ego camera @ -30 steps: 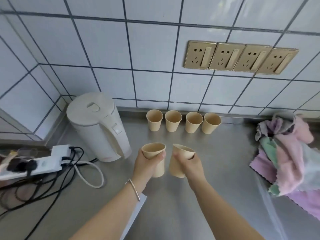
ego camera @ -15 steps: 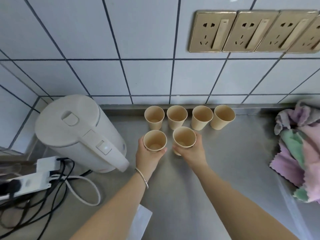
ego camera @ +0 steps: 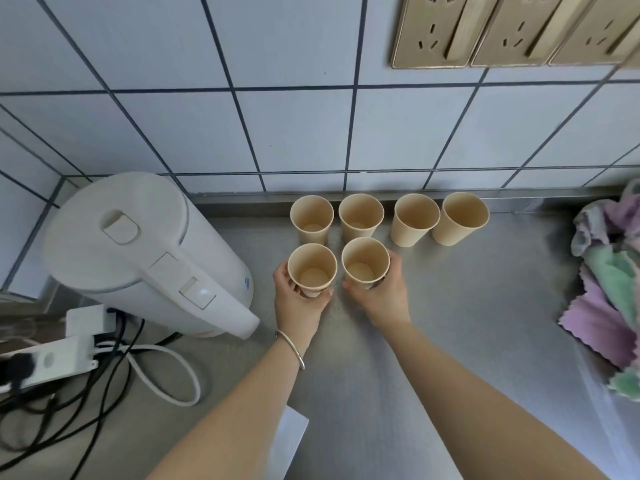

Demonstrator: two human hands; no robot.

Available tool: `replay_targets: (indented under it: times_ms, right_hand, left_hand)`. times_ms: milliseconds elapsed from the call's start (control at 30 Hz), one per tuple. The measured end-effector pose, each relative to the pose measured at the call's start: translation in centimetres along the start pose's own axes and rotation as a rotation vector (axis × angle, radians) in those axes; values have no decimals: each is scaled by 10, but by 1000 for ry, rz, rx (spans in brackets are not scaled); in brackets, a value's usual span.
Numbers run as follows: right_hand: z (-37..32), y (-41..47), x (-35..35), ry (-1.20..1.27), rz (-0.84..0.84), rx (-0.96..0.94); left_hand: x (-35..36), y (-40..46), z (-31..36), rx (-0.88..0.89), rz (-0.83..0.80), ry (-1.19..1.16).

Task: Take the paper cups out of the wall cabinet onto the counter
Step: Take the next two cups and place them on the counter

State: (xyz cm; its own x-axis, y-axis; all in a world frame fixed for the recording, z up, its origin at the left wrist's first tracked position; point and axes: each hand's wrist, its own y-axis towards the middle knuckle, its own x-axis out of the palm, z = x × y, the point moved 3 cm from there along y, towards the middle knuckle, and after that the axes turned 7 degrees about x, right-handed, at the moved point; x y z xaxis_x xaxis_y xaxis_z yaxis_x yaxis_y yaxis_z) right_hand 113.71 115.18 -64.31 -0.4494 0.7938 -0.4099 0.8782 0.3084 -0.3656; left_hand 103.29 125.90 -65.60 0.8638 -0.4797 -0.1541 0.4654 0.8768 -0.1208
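Several tan paper cups stand upright on the steel counter (ego camera: 467, 323). A row of them runs along the wall base, from the leftmost row cup (ego camera: 311, 217) to the rightmost row cup (ego camera: 462, 216). In front of that row, my left hand (ego camera: 298, 303) wraps around the front left cup (ego camera: 311, 268). My right hand (ego camera: 384, 296) wraps around the front right cup (ego camera: 365, 261). Both held cups sit upright, just in front of the two left row cups. The wall cabinet is out of view.
A white electric kettle (ego camera: 138, 251) stands close to the left of my left hand. A power strip (ego camera: 48, 358) and tangled cables (ego camera: 104, 386) lie at the front left. Pink and green cloths (ego camera: 609, 282) are heaped at the right. Gold wall sockets (ego camera: 512, 29) sit above.
Both hands have carried their cups forward and down toward the wall, from mid-counter to right in front of the back row. The view has moved closer to the wall.
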Motion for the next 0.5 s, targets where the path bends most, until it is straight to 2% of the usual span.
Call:
replay_targets:
  times_ms: [167,300,367,500]
  right_hand:
    - [10,-16,-4,-115,70,10]
    - [24,-43,-13,-114,150,121]
    - [30,-61,-18,-83,194,159]
    - [49,-107,-31,7,274,254]
  left_hand:
    - [-9,-12,-8,-97,-2,-2]
    - [-22,-33,-9,-200,76,74]
    - [-23,-46,-8,-215,13,91]
    - [-19,-81,-6,-195,-219,148]
